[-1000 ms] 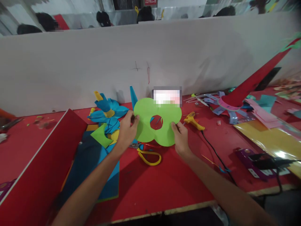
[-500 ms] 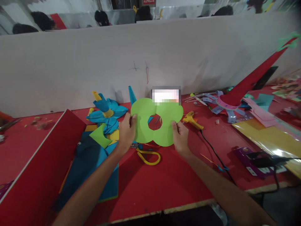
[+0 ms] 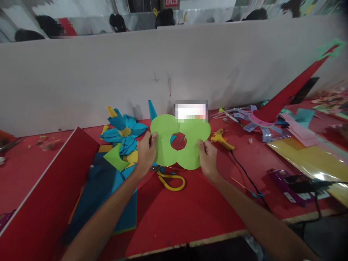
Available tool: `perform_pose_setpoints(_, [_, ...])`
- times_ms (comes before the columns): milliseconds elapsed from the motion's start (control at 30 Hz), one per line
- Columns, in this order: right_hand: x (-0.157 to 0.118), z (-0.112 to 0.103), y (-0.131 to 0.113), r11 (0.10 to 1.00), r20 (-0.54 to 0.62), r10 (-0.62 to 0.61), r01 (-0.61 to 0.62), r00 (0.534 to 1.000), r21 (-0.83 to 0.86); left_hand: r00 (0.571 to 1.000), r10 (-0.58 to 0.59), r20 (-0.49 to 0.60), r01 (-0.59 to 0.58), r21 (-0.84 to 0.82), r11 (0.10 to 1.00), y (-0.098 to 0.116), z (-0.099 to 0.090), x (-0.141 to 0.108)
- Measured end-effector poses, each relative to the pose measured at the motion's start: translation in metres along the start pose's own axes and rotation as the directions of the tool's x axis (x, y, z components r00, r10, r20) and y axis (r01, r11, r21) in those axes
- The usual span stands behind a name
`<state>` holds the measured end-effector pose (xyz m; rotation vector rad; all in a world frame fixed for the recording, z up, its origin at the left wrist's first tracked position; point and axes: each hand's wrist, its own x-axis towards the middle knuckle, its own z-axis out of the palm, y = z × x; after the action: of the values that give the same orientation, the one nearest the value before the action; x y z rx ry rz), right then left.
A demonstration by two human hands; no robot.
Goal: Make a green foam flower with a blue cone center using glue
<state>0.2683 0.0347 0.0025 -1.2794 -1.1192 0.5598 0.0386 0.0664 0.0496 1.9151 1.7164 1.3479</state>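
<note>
One green flower cutout [image 3: 163,156]: a flat sheet with four rounded lobes and a roughly round hole in its middle, held up over the red table [image 3: 163,217], near the centre of the view.
Left hand [image 3: 146,152]: gripping the sheet narrowly at its left edge, thumb toward the viewer.
Right hand [image 3: 208,156]: pinching the lower right lobe by its outer edge, thumb also on the near face.
Just below the sheet: yellow-handled scissors [image 3: 174,189] on the table, blades partly hidden.
Left side: a blue flower [image 3: 136,127] with a yellow centre; nearer, a green scrap [image 3: 114,156] with a curved cut lies over blue sheets [image 3: 129,210].
Behind the sheet: a blue cone [image 3: 152,110], its lower part covered.
Right side: a yellow glue gun [image 3: 224,140] with a black cord; farther right, a red cone [image 3: 288,90] slanting up and rightward.
Background: a pale partition [image 3: 108,72], tops of people's heads showing above it.
</note>
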Motion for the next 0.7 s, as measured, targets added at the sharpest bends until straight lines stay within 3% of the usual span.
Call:
perform_pose_setpoints(233, [-0.005, 0.004, -0.003, 0.996, 0.121, 0.017, -0.028, 0.992, 0.088, 0.984, -0.022, 0.174, 0.071, -0.277, 0.958, 0.003, 0.001, -0.008])
perform_pose_setpoints(433, [-0.011, 0.006, 0.000, 0.996, 0.192, 0.017, -0.034, 0.981, 0.086, 0.984, -0.174, 0.043, 0.179, -0.312, 0.933, -0.019, -0.013, -0.028])
perform_pose_setpoints(567, [-0.001, 0.012, 0.005, 0.998, 0.304, -0.011, -0.006, 0.952, 0.055, 0.964, -0.260, -0.058, 0.221, -0.375, 0.900, -0.043, -0.028, -0.047])
perform_pose_setpoints(700, [0.031, 0.049, 0.011, 0.973, 0.444, -0.188, 0.226, 0.876, -0.036, 0.924, -0.321, -0.207, 0.212, -0.422, 0.881, -0.060, -0.034, -0.054])
